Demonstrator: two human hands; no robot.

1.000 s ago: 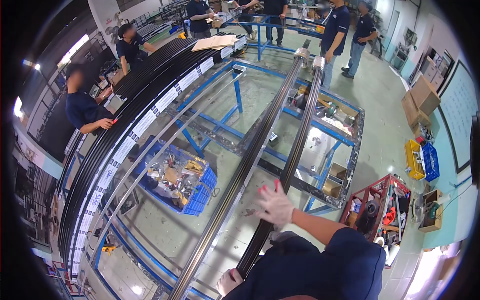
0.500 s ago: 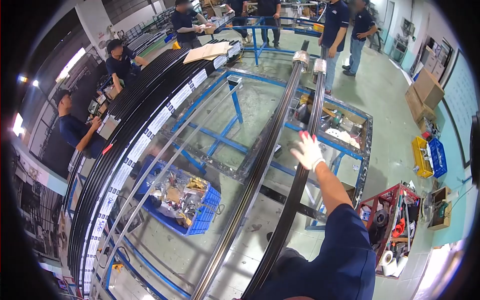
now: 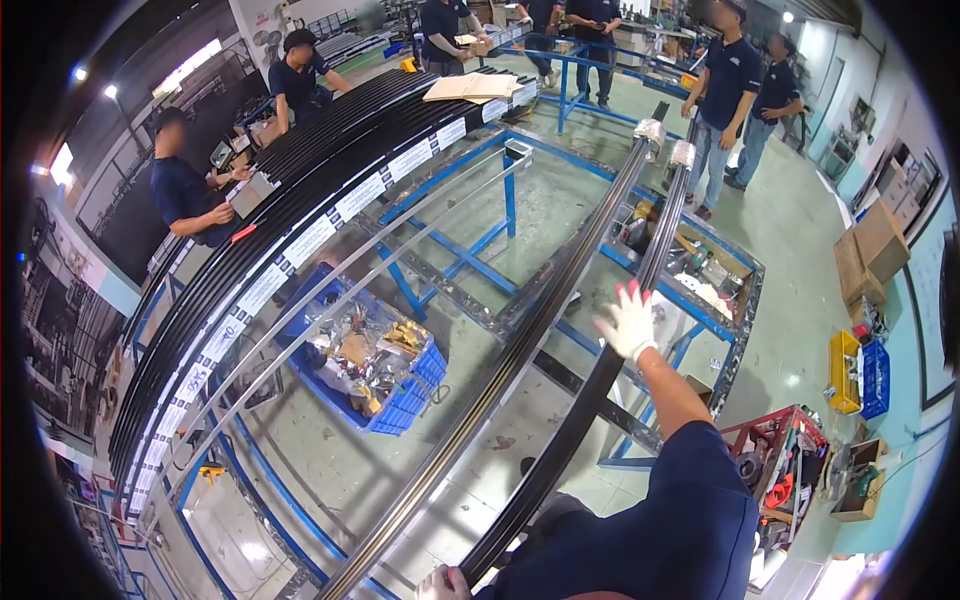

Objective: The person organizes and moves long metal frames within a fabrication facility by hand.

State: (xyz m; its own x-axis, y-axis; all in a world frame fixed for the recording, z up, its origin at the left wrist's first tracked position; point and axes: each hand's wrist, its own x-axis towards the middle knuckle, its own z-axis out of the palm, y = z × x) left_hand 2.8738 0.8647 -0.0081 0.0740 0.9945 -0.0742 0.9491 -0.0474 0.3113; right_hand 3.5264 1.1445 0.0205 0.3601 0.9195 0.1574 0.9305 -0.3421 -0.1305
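Observation:
My right hand (image 3: 630, 322), in a white glove with red fingertips, is spread over the right-hand dark metal profile (image 3: 600, 385); whether it touches the profile is unclear. At the bottom edge, my left hand (image 3: 443, 583), also gloved, lies at the near end of that profile, its fingers partly cut off by the frame. Another long profile (image 3: 480, 410) runs parallel on the left. Both profiles rest across a blue and dark frame, with wrapping (image 3: 650, 130) around the far end of the left one.
Black profiles with white labels (image 3: 310, 236) are stacked on the left, under cardboard sheets (image 3: 470, 87). A blue crate (image 3: 430, 375) of scraps sits below. A red tool cart (image 3: 800, 420) is at right. Several people stand beyond and left, one (image 3: 725, 90) near the far profile ends.
The camera view has shifted, moving the scene lower and rightward. My left hand has come into view at the bottom. My right hand remains spread over the right profile.

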